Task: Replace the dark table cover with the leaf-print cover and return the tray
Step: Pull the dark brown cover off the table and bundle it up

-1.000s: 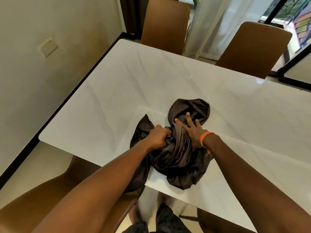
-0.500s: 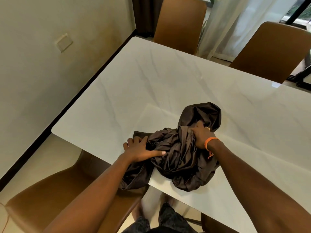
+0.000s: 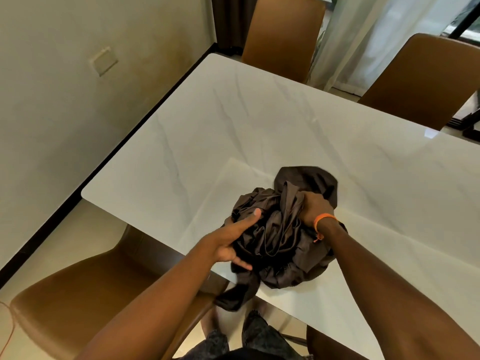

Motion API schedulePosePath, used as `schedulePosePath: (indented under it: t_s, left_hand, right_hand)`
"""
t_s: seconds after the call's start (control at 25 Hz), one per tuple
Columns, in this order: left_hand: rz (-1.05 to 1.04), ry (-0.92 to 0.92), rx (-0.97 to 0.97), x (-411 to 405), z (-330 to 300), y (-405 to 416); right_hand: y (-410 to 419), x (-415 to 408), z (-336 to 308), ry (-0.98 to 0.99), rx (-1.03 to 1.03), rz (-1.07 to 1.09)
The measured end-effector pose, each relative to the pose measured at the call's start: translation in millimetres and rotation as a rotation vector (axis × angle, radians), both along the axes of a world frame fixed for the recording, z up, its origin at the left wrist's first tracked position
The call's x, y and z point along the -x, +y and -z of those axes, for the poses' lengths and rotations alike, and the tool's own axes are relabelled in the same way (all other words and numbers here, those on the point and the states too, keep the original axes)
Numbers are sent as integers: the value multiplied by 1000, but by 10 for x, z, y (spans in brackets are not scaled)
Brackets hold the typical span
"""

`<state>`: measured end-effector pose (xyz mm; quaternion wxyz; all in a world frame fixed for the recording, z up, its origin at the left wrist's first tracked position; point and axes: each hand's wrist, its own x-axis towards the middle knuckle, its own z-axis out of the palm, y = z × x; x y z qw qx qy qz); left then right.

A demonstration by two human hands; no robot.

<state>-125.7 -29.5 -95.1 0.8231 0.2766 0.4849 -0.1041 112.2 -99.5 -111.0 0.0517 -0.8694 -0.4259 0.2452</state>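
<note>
The dark table cover is bunched into a crumpled brown bundle at the near edge of the white marble table. My left hand cups the bundle's left side, thumb on top and fingers underneath. My right hand, with an orange wristband, grips a fold at the bundle's top right. A tail of the cloth hangs over the table edge toward my legs. The leaf-print cover and the tray are not in view.
Brown chairs stand around the table: one at the near left, one at the far end, one at the far right. A wall runs close along the table's left side. White curtains hang behind.
My left hand has slid under the bundle's left side and gathered the loose cloth inward. The bundle is tighter and more compact. My right hand keeps its grip on top.
</note>
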Motion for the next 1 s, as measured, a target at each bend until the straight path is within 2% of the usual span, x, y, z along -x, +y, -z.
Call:
schedulePosePath:
  t_s: [0.04,0.16,0.24,0.28,0.32,0.4,0.52,0.56,0.6,0.64,0.72,0.8,0.92,1.0]
  left_hand:
    - [-131,5,-39,-113,14,-82]
    - [-394,49,-353,-387,95,-187]
    - [-447,34,-524,-446,156,-163]
    - [-432,67,-605,-451,207,-146]
    - [-359,114,-696,-464,254,-171]
    - [-71,228,-865,-455,337,-235]
    - [424,388,-1026,-327,347,-154]
    - [619,480,-1026,-220,324,-57]
    - [709,504,-940,-93,280,38]
    - [668,423,-758,36,203,119]
    - [352,124,-303,225,82,158]
    - [72,-109,-22,365,34,44]
    - [-148,-213,-31,178,-32,-186]
    - [-256,-165,-108,-90,-65,-314]
  right_hand:
    - [-43,87,-19,-7,-39,58]
    - [-183,352,-82,-39,-258,328]
    - [-258,516,-186,-67,-439,455]
    - [-287,599,-233,-84,-524,444]
    - [-343,666,-264,-121,-593,380]
    - [-460,781,-247,-250,-653,170]
    - [-625,862,-118,-527,-565,-31]
    - [-663,892,-62,-609,-542,-75]
    - [-696,927,-10,-670,-521,-129]
    - [-708,964,23,-707,-508,-178]
    - [-687,1008,41,-735,-466,-233]
    - [-658,1050,37,-745,-424,-274]
    - [-658,1161,16,-736,-387,-330]
    - [-655,1257,-11,-680,-363,-338]
